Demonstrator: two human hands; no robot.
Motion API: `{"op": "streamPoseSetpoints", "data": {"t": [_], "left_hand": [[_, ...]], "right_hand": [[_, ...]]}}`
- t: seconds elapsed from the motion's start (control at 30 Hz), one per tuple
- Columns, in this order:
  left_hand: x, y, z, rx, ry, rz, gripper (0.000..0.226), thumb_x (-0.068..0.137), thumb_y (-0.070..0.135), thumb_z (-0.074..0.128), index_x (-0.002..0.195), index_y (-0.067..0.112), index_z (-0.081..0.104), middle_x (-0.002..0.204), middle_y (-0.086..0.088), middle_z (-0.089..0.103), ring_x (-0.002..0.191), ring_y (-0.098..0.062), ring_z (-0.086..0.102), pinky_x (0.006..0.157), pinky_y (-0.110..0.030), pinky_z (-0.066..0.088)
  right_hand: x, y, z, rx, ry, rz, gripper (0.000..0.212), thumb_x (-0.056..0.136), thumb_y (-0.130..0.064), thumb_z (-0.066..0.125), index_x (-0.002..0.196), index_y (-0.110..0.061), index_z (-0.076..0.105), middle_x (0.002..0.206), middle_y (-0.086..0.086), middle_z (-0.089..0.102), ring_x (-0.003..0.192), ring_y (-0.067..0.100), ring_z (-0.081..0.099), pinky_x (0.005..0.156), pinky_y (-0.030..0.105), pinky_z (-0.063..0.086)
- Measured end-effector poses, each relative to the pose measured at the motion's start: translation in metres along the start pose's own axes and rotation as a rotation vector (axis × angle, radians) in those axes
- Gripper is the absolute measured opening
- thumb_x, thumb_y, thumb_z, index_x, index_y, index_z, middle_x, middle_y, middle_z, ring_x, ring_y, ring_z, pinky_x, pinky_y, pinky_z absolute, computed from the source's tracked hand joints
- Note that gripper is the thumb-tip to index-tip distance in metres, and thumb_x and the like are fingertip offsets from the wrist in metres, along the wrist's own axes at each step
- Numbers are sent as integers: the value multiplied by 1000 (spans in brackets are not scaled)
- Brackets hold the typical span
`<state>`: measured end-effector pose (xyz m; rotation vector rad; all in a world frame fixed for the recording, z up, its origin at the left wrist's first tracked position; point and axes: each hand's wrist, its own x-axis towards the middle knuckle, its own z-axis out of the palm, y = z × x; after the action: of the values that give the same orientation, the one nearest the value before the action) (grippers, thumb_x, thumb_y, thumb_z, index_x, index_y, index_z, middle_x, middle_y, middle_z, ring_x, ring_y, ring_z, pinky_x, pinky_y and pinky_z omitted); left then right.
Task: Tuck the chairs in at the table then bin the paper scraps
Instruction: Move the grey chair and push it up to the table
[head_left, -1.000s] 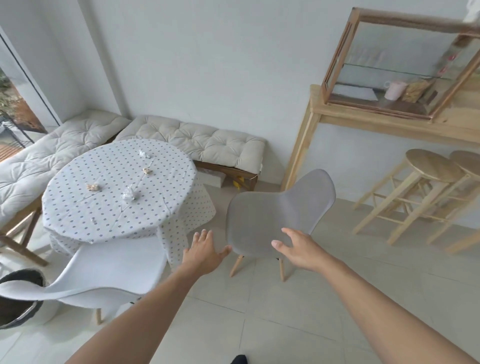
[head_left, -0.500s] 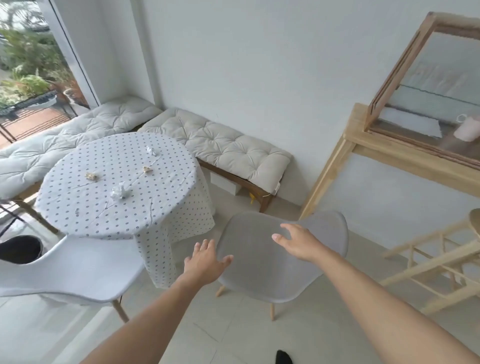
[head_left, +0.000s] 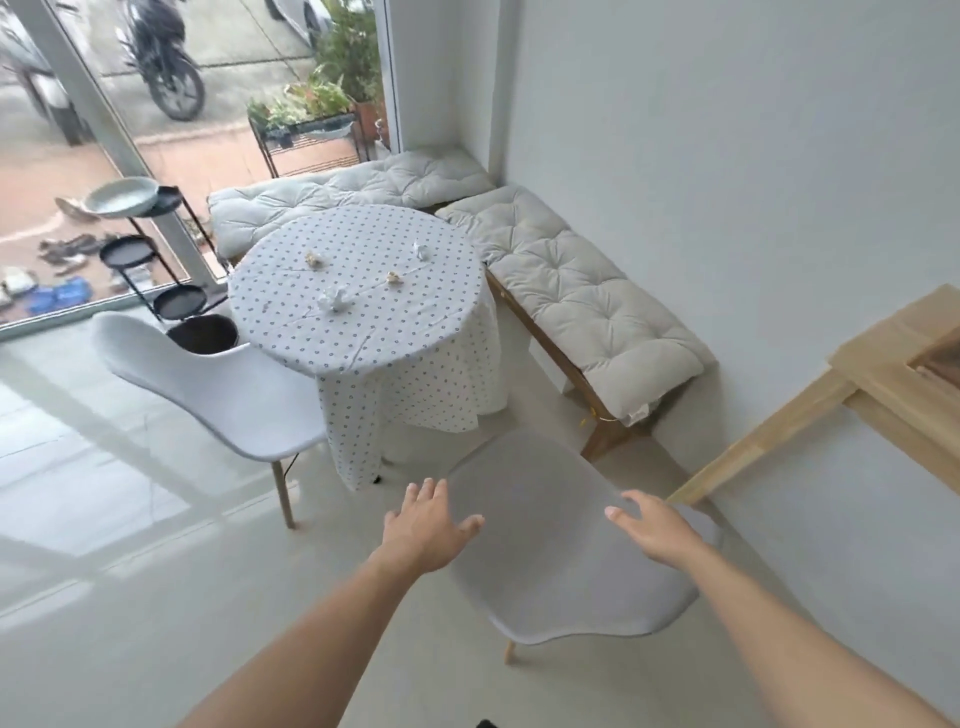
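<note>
A grey shell chair (head_left: 561, 551) stands close in front of me, its back toward me, a little apart from the round table with a dotted cloth (head_left: 363, 343). My left hand (head_left: 426, 525) is spread at the chair back's left edge, thumb over the shell. On the right side of the back lies my right hand (head_left: 657, 530), fingers loose. A white shell chair (head_left: 218, 384) stands at the table's left, pulled out. Several crumpled paper scraps lie on the cloth, among them a white one (head_left: 335, 300) and a brownish one (head_left: 393, 279). A black bin (head_left: 203, 333) sits behind the white chair.
Cushioned benches (head_left: 582, 306) line the corner behind and right of the table. A wooden counter (head_left: 883, 395) juts in at the right. A black tiered stand (head_left: 174, 299) stands by the glass front at the left. Pale tiled floor stretches to my left.
The view has swung left, showing the window and the street outside. The grey chair now sits lower and nearer, and both hands stay at the sides of its back.
</note>
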<state>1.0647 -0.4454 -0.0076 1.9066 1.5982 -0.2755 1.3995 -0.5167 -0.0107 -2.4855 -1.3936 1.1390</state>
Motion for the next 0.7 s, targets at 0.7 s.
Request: {"op": "streamPoseSetpoints", "data": {"t": [0.7], "left_hand": [[-96,105,154,-239,25,-323,93,98,70,44,167,14,17,177,-6,15,164,-30,9,126,-58,23]], "right_hand": [[31,139,-32,-355,-80,-260,60,98,-39,63,151,-14,50,160,6,47,148,24,42,120,39,37]]}}
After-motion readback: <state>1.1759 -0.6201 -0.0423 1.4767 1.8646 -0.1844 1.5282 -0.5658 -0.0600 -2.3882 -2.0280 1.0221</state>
